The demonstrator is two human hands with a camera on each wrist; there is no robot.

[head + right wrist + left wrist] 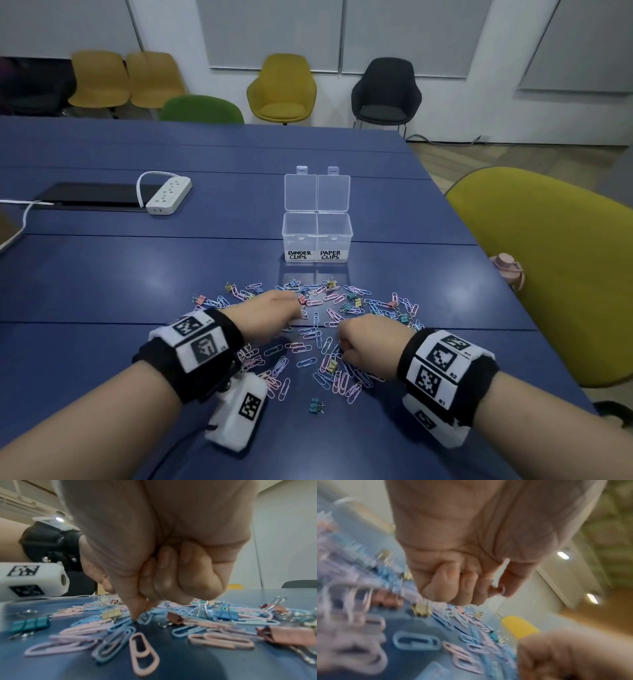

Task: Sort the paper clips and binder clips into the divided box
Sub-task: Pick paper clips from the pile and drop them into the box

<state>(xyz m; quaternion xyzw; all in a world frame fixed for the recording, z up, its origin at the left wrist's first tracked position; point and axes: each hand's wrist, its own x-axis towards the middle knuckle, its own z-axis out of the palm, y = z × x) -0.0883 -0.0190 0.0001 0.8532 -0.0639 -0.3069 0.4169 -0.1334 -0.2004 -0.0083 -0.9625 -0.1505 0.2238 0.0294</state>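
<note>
A clear divided box (317, 236) stands open beyond the pile, its left cell labelled BINDER CLIPS and its right cell PAPER CLIPS. Pastel paper clips (305, 347) and small binder clips (356, 303) lie scattered on the blue table. My left hand (294, 308) hovers over the far left of the pile, fingers curled round a pale clip (500, 573); blur hides which kind. My right hand (342, 346) is low over the near part of the pile. Its thumb and forefinger tips (135, 614) pinch down on a blue paper clip (145, 616) lying on the table.
A lone teal binder clip (317, 406) lies nearest me. A white power strip (168, 195) and a black panel (89, 197) sit at the far left. A yellow-green chair (548, 274) and a pink bottle (507, 270) stand past the table's right edge.
</note>
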